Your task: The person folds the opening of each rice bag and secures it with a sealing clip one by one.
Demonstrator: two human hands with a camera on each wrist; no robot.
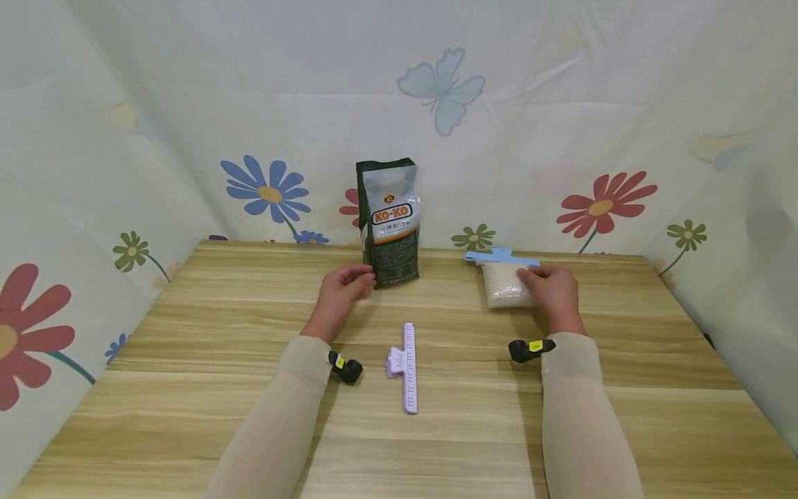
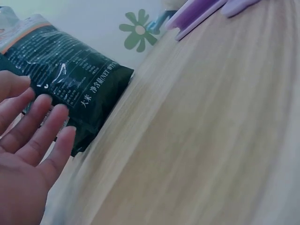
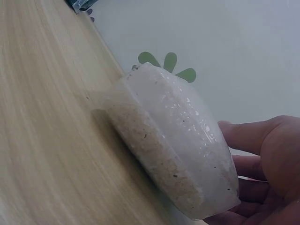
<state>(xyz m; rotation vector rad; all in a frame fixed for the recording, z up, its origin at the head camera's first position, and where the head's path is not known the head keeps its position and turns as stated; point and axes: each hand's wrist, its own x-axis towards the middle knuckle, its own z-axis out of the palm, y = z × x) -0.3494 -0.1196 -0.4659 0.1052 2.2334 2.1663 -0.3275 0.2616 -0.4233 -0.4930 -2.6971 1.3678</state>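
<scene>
A dark green and silver KO-KO rice bag [image 1: 393, 229] stands upright near the back of the table. Beside its lower left side is my left hand [image 1: 341, 294], its fingers loosely bent; the left wrist view shows the palm [image 2: 28, 173] with nothing in it. Whether the fingertips touch the bag, I cannot tell. My right hand [image 1: 557, 294] holds a clear bag of white grains [image 1: 506, 285] by its right side, thumb in front and other fingers behind. A blue bag clip [image 1: 501, 258] spans the top of that bag. In the right wrist view, the grain bag [image 3: 173, 140] bulges and appears slightly tilted.
A purple sealing clip [image 1: 409, 371] with ruler marks lies on the wooden table [image 1: 461, 443], between the forearms and nearer the front. Behind the table hangs a pale curtain [image 1: 324, 90] printed with flowers and a butterfly. Each wrist wears a small black camera.
</scene>
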